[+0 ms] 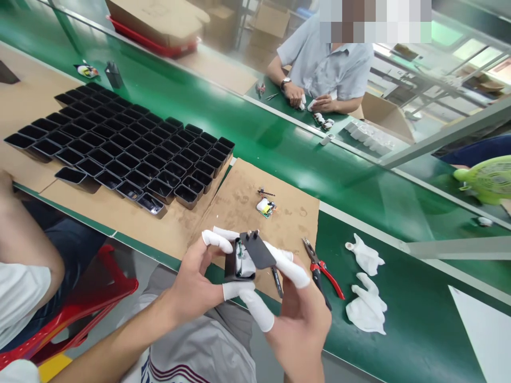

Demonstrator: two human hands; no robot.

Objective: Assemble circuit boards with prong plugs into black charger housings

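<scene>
My left hand [191, 282], its fingertips in white finger covers, grips a small black plastic case [229, 266]. Inside the case sits a white-wrapped part [244, 260] with a green circuit board edge and wires. Between the covered fingers of my right hand [299, 319] is a black cover plate with plug pins [257, 251], tilted over the case's right side; its thumb reaches toward the case's lower edge. Partly hidden behind my right hand lies a black pen-like tool [277, 282]. Beyond my hands, a loose circuit board with a white part [265, 206] rests on the cardboard [287, 213].
Many open black cases [131, 138] stand in rows at left. Red-handled pliers [319, 266] and crumpled white cloth pieces [366, 308] lie at right. Across the green bench [271, 143], a co-worker [323, 74] handles small white parts. Another person's arm [32, 234] is at left.
</scene>
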